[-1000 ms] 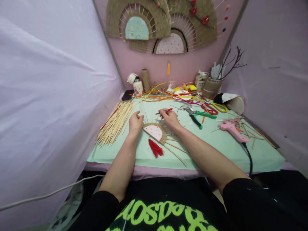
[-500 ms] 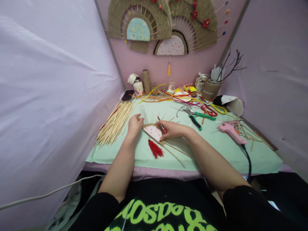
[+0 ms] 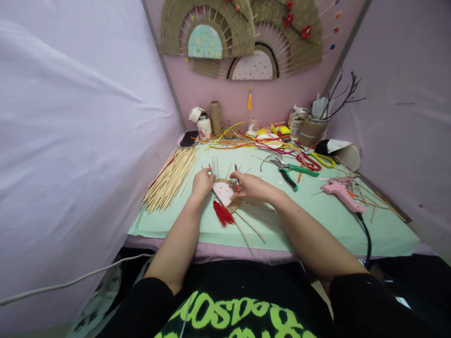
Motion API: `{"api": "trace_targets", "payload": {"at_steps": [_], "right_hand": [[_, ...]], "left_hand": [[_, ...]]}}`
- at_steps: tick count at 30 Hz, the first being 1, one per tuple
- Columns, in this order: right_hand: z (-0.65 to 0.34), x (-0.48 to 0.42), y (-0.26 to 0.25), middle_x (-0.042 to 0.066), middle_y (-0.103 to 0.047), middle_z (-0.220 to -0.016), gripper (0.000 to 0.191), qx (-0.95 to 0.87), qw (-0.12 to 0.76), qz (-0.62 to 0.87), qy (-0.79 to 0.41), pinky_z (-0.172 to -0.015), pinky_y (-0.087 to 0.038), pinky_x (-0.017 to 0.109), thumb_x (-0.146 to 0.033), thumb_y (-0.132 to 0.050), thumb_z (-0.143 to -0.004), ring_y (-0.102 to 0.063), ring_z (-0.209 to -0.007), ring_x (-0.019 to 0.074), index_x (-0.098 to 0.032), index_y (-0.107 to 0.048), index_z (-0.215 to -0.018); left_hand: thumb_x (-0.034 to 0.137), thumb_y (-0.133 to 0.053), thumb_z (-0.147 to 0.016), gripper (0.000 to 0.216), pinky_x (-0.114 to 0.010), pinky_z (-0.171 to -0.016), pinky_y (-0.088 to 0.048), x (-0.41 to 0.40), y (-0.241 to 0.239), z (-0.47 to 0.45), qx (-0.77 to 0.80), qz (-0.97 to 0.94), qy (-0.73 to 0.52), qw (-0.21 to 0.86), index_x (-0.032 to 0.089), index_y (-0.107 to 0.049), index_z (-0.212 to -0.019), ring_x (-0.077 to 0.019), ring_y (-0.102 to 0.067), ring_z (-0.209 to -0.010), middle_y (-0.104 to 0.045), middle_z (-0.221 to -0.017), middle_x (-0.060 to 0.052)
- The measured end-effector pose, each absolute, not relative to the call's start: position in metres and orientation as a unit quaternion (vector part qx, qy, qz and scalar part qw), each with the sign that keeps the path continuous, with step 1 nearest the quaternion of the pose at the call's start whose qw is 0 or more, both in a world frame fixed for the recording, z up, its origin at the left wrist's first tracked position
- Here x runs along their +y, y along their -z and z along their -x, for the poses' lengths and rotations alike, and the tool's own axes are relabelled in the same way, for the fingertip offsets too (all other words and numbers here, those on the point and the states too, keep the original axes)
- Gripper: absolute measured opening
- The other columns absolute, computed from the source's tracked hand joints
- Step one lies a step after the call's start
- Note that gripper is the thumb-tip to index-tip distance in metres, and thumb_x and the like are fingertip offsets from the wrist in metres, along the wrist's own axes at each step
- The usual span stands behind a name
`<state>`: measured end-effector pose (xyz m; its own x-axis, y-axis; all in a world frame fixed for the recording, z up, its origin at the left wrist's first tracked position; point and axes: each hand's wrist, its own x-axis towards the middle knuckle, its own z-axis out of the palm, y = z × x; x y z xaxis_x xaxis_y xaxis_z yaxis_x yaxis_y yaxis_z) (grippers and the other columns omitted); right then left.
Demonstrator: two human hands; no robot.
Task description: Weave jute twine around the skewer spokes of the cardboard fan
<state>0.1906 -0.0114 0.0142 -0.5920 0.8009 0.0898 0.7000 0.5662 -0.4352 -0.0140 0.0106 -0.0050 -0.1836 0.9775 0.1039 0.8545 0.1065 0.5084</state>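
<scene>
A small half-round fan [image 3: 222, 192] lies on the green cloth, its white centre dotted pink and edged with woven twine, with thin sticks fanning out. A red tassel [image 3: 223, 214] lies at its near side. My left hand [image 3: 203, 182] is closed at the fan's left edge, fingertips against a clear ruler [image 3: 215, 166]; its exact grip is partly hidden. My right hand [image 3: 252, 188] holds a red pen [image 3: 237, 180] upright between its fingers, while its thumb rests by the fan's right edge.
Bamboo sticks [image 3: 171, 180] are heaped at left. Green-handled pliers [image 3: 292, 171], a pink glue gun [image 3: 343, 195] and its cord lie to the right. Colourful craft wires [image 3: 243, 140], a bottle [image 3: 204, 126] and a branch-filled pot [image 3: 312, 130] line the back. Large woven fans hang on the wall.
The fan has turned clockwise, its loose sticks and tassel swinging left. My left hand and the ruler have shifted slightly right. The pen in my right hand has become more upright.
</scene>
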Motion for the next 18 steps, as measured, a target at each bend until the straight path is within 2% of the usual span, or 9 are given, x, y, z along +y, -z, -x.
{"api": "trace_targets", "payload": {"at_steps": [4, 6, 11, 15, 18], "right_hand": [[-0.188, 0.006, -0.030, 0.007, -0.068, -0.104, 0.026, -0.860, 0.221, 0.417, -0.194, -0.075, -0.042, 0.025, -0.024, -0.059, -0.085, -0.064, -0.090, 0.0179, -0.020, -0.057, -0.110], [-0.182, 0.015, -0.037, 0.006, -0.070, -0.097, 0.017, -0.854, 0.260, 0.398, -0.213, -0.074, -0.043, 0.025, -0.019, -0.051, -0.088, -0.064, -0.084, 0.0154, -0.019, -0.061, -0.103], [-0.159, 0.033, -0.028, 0.002, -0.070, -0.076, 0.025, -0.796, 0.327, 0.362, -0.359, -0.061, -0.044, 0.021, -0.027, -0.043, -0.092, -0.060, -0.060, 0.0101, -0.016, -0.062, -0.106], [-0.152, 0.042, -0.003, 0.005, -0.070, -0.081, 0.026, -0.757, 0.404, 0.391, -0.333, -0.071, -0.044, 0.024, -0.033, -0.050, -0.089, -0.061, -0.074, 0.0138, -0.014, -0.068, -0.091], [-0.151, 0.045, 0.010, 0.005, -0.069, -0.076, 0.030, -0.714, 0.436, 0.419, -0.354, -0.069, -0.043, 0.025, -0.034, -0.048, -0.087, -0.059, -0.070, 0.0143, -0.013, -0.068, -0.083]], "left_hand": [[0.026, -0.055, -0.084, 0.044, -0.027, -0.087, -0.044, 0.012, 0.007, 0.014, 0.731, -0.629, -0.230, 0.133, 0.012, -0.059, -0.126, -0.0203, -0.064, -0.100, -0.072, -0.102, -0.011], [0.026, -0.056, -0.084, 0.044, -0.027, -0.087, -0.044, 0.012, 0.007, 0.013, 0.729, -0.630, -0.230, 0.133, 0.012, -0.060, -0.126, -0.0203, -0.064, -0.101, -0.071, -0.104, -0.011], [0.024, -0.056, -0.083, 0.044, -0.028, -0.088, -0.043, 0.011, 0.007, 0.012, 0.732, -0.628, -0.230, 0.131, 0.010, -0.060, -0.125, -0.0215, -0.064, -0.102, -0.071, -0.107, -0.013], [0.023, -0.057, -0.083, 0.044, -0.029, -0.090, -0.043, 0.010, 0.006, 0.011, 0.732, -0.630, -0.227, 0.128, 0.010, -0.060, -0.125, -0.0221, -0.063, -0.105, -0.070, -0.110, -0.013], [0.023, -0.056, -0.083, 0.044, -0.029, -0.091, -0.043, 0.010, 0.005, 0.011, 0.734, -0.630, -0.221, 0.126, 0.011, -0.060, -0.125, -0.0221, -0.063, -0.106, -0.070, -0.110, -0.013]]}}
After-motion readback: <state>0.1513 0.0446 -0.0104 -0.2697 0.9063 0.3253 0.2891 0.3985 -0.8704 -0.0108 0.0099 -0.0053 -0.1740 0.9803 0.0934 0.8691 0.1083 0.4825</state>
